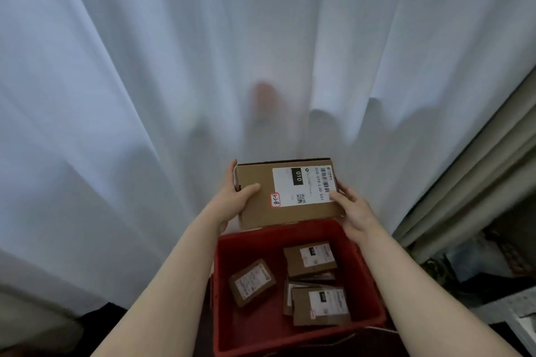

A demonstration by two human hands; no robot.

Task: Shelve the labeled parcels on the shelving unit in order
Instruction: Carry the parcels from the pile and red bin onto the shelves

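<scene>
Parcel (261, 209), brown cardboard, white label "010"

Obscured items
Red crate (249, 243) cut off at 6 o'clock; its parcel labels (314, 255) were unreadable; reddish shape (262, 95) at 12 o'clock blurred.

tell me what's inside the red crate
Inside the red crate lie three labeled brown parcels: one left, one at the back, one in front. More sit under the right two, mostly covered, so their count is unclear.
</scene>
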